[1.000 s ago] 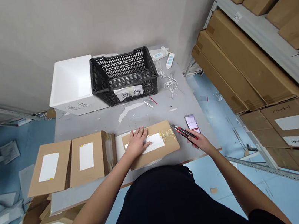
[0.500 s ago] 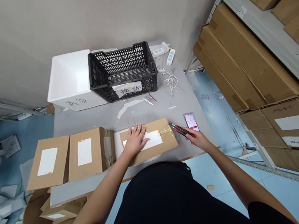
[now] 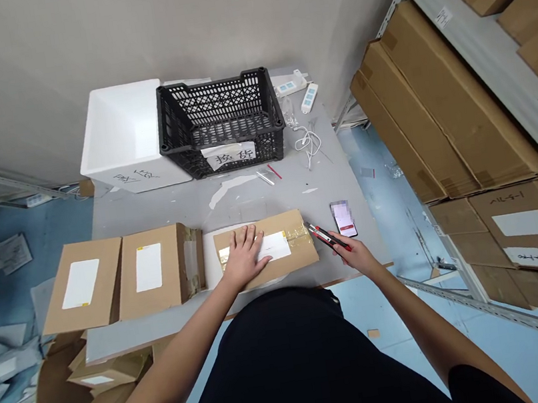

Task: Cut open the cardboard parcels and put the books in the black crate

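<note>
A taped cardboard box [image 3: 282, 224] with a white label lies near the front edge of the table. My left hand [image 3: 244, 259] rests flat on its top, fingers spread, partly covering the label. Clear tape [image 3: 298, 232] runs over the box's right end. My right hand [image 3: 356, 254] grips a red and black utility knife [image 3: 326, 238]. The knife points left, its tip close to the box's right edge; whether it touches I cannot tell. Just beyond the right hand lies a phone [image 3: 344, 218] with its screen lit.
Two labelled cartons [image 3: 82, 283] stand at the table's left. At the back are a white foam box [image 3: 138, 175] and a black plastic crate [image 3: 224, 137], with power strips [image 3: 309, 98] and a white cable [image 3: 308, 144] nearby. Shelves of cartons [image 3: 460, 99] rise on the right.
The utility knife has rolled slightly in my right hand, showing more of its side. My left hand stays spread on the box. The whole view has shifted a little.
</note>
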### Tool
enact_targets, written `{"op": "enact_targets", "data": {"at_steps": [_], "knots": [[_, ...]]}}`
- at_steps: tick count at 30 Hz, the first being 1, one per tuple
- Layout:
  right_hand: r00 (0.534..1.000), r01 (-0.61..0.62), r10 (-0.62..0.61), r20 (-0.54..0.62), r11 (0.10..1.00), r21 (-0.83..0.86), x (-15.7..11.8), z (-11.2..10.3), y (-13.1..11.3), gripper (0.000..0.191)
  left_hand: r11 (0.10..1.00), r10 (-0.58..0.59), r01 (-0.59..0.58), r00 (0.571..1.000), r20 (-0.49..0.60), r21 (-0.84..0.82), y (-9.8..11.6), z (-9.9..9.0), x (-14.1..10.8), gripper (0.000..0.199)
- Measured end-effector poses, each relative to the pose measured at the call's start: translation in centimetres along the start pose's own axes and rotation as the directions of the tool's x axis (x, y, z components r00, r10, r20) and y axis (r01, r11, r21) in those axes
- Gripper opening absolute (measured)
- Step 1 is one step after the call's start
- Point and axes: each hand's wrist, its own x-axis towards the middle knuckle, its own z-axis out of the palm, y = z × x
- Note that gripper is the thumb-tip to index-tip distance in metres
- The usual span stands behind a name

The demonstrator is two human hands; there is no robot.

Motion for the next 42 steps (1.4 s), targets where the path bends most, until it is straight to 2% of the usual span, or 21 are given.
{"op": "enact_targets", "data": {"at_steps": [7,13,17,23,28,37,42], "knots": [[0.997,-0.027,0.031,0.065,0.998,-0.065,0.0,-1.7,-1.1,0.056,1.000,-0.010,0.010,1.000,-0.014,0.020,-0.1,0.5,0.8,0.074],[0.983,-0.057,0.082,0.167,0.987,-0.149,-0.3,-2.7,-0.7,0.059,0.999,-0.025,0.026,0.999,-0.046,0.031,0.2,1.0,0.8,0.075],[0.978,-0.082,0.106,0.178,0.987,-0.137,-1.0,-2.5,-0.3,0.059,0.999,-0.030,0.031,0.998,-0.054,0.031,0.2,1.0,0.9,0.076],[0.980,-0.052,0.082,0.183,0.985,-0.163,-0.7,-3.1,-0.2,0.057,1.000,-0.026,0.025,0.998,-0.064,-0.007,0.0,1.0,0.9,0.077],[0.972,-0.092,0.108,0.210,0.992,-0.088,-1.1,-3.4,0.5,0.062,0.999,-0.033,0.031,0.998,-0.059,-0.034,0.0,1.2,1.0,0.078],[0.978,-0.136,0.124,0.168,0.989,0.060,-3.6,-1.5,2.6,0.070,0.999,-0.038,0.037,0.998,-0.046,-0.025,0.2,1.4,0.9,0.078],[0.975,-0.144,0.124,0.184,0.985,0.099,-4.4,-1.3,3.0,0.069,0.999,-0.033,0.033,0.999,-0.029,-0.004,0.2,1.4,0.8,0.079]]}}
